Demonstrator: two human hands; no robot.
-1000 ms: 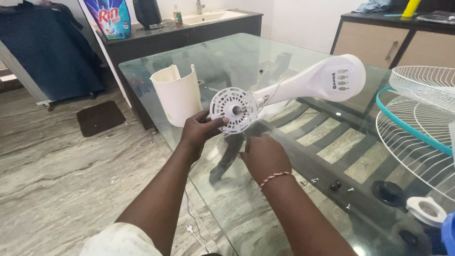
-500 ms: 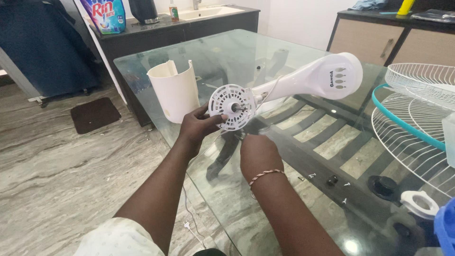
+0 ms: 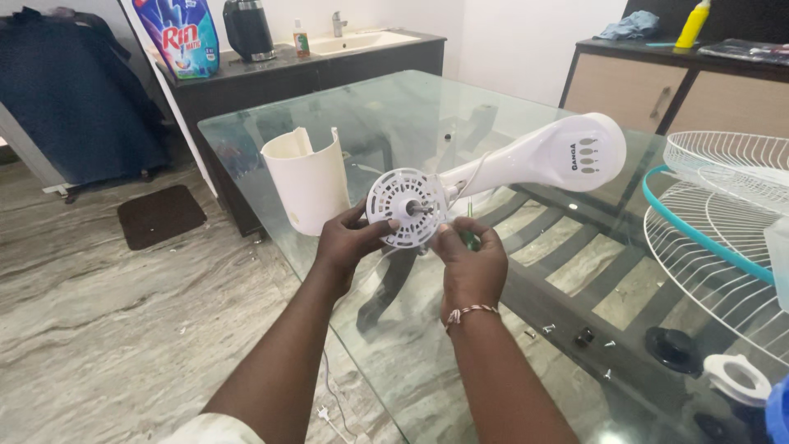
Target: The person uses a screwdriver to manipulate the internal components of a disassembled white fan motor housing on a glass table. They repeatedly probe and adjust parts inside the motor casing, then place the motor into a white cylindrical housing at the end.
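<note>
A white fan body (image 3: pixel 542 160) lies on the glass table (image 3: pixel 411 107), its round vented motor plate (image 3: pixel 407 205) with a metal shaft facing me. My left hand (image 3: pixel 345 245) grips the left edge of that plate. My right hand (image 3: pixel 470 263) is closed around a green-handled screwdriver (image 3: pixel 469 236), of which only a bit shows, at the plate's lower right edge.
A cream plastic motor cover (image 3: pixel 308 181) stands left of the plate. White wire fan guards (image 3: pixel 723 214) with a teal rim lie at the right. Loose screws (image 3: pixel 546 329), a black knob (image 3: pixel 672 345) and a white ring (image 3: pixel 738 380) lie on the glass. A dark counter (image 3: pixel 312 70) stands behind.
My right hand has risen from below the plate up to its lower right edge. My left hand keeps its hold on the plate.
</note>
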